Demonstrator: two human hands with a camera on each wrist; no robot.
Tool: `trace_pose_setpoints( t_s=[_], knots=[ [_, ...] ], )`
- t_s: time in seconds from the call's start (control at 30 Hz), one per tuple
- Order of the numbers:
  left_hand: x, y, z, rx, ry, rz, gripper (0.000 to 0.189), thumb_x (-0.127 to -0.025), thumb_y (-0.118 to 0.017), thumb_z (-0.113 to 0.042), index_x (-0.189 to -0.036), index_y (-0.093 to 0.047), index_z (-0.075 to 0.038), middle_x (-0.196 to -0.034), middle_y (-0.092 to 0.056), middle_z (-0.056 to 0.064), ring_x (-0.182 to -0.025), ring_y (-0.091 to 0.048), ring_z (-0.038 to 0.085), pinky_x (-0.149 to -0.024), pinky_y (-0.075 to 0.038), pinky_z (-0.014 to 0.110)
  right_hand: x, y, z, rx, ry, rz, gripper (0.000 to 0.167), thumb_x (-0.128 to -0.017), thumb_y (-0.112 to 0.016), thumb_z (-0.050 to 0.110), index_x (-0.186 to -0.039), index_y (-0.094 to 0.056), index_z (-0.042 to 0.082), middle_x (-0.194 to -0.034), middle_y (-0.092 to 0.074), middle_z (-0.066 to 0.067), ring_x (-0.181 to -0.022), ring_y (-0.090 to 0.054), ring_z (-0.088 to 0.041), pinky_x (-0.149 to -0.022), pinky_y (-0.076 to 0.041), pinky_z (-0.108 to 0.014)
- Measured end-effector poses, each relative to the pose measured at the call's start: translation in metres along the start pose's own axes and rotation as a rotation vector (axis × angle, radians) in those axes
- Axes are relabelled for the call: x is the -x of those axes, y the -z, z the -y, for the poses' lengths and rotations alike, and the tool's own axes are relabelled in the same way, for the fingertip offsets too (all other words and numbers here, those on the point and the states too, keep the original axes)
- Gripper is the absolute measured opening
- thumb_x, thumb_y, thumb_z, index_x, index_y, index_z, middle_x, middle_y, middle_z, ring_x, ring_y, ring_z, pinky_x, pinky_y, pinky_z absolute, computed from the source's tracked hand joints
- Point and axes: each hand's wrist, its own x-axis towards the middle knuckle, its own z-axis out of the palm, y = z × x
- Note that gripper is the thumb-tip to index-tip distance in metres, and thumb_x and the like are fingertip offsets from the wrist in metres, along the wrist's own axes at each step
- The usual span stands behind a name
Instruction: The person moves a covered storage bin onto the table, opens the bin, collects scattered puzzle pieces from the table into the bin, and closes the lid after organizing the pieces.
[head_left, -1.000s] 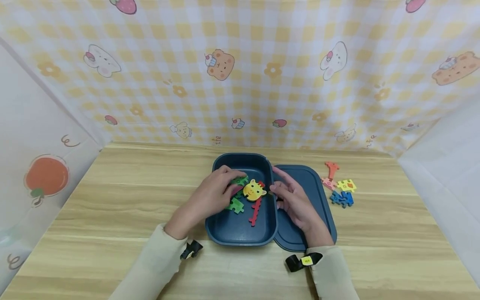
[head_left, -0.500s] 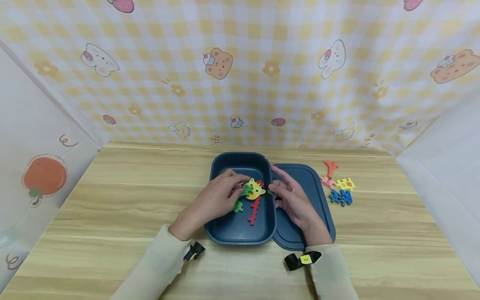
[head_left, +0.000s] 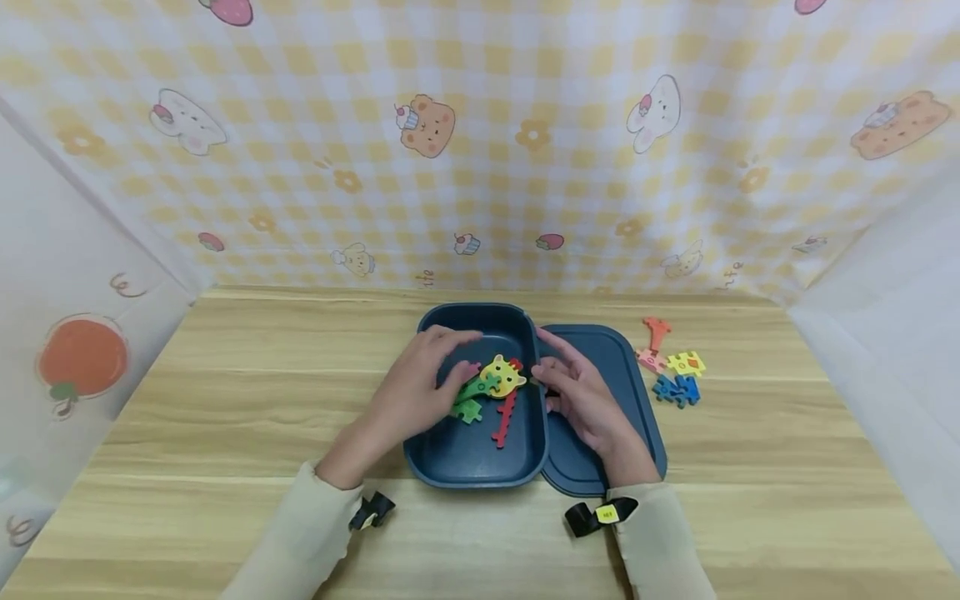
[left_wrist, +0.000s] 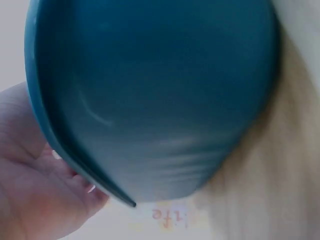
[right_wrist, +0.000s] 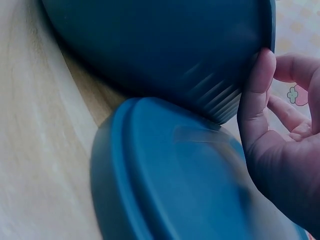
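Note:
My left hand (head_left: 416, 383) hovers over the left side of a dark blue box (head_left: 480, 481), thumb and forefinger spread apart with nothing between them. Beneath it a green puzzle piece (head_left: 482, 386) lies partly across a yellow giraffe-head puzzle piece (head_left: 497, 367). A lighter green puzzle piece (head_left: 468, 411) and a long red puzzle piece (head_left: 502, 423) are on the box floor; a bit of pink shows by the thumb. At the right wall, my right hand (head_left: 581, 400) touches the box with its thumb (right_wrist: 259, 75), forefinger stretched along the rim.
The box's blue lid (head_left: 600, 342) lies on the wooden table to the right, partly under my right hand. Beyond it are an orange piece (head_left: 657, 332), a pink piece (head_left: 651, 360), a yellow piece (head_left: 686, 363) and blue pieces (head_left: 677, 390). A checked curtain (head_left: 480, 167) hangs behind.
My left hand carried the green piece rightward onto the yellow head, let it go, then drew back left with its fingers spread. The right hand stayed at the box wall.

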Motion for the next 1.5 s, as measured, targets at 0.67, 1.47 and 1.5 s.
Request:
trace_pose_setpoints(
  t_s=[0.67, 1.47, 1.5],
  knots=[
    [0.029, 0.003, 0.05, 0.316, 0.294, -0.06, 0.063, -0.108, -0.062, -0.032, -0.163, -0.039, -0.011, -0.151, -0.052, 0.015, -0.121, -0.064, 0.032, -0.098, -0.056, 0.039, -0.003, -0.004, 0.003, -0.028, -0.023, -0.003, 0.065, -0.106, -0.061, 0.01, -0.164, -0.037, 0.027, -0.094, -0.065, 0.009, -0.068, -0.063, -0.006, -0.058, -0.055, -0.02],
    [0.024, 0.028, 0.056, 0.789, 0.519, 0.203, 0.069, -0.108, -0.059, -0.016, -0.168, -0.025, -0.022, -0.146, -0.045, 0.023, -0.096, -0.063, 0.021, -0.074, -0.06, 0.03, 0.0, -0.002, 0.003, -0.019, -0.017, 0.017, 0.066, -0.106, -0.061, 0.01, -0.165, -0.035, 0.025, -0.099, -0.066, 0.006, -0.069, -0.063, -0.006, -0.057, -0.056, -0.018],
    [0.024, 0.028, 0.056, 0.796, 0.516, 0.204, 0.069, -0.108, -0.059, -0.016, -0.168, -0.025, -0.021, -0.145, -0.045, 0.023, -0.095, -0.063, 0.021, -0.073, -0.06, 0.03, 0.0, -0.001, 0.004, -0.015, -0.017, 0.018, 0.066, -0.106, -0.061, 0.01, -0.165, -0.035, 0.025, -0.098, -0.066, 0.006, -0.069, -0.063, -0.006, -0.057, -0.056, -0.019]
  ],
)
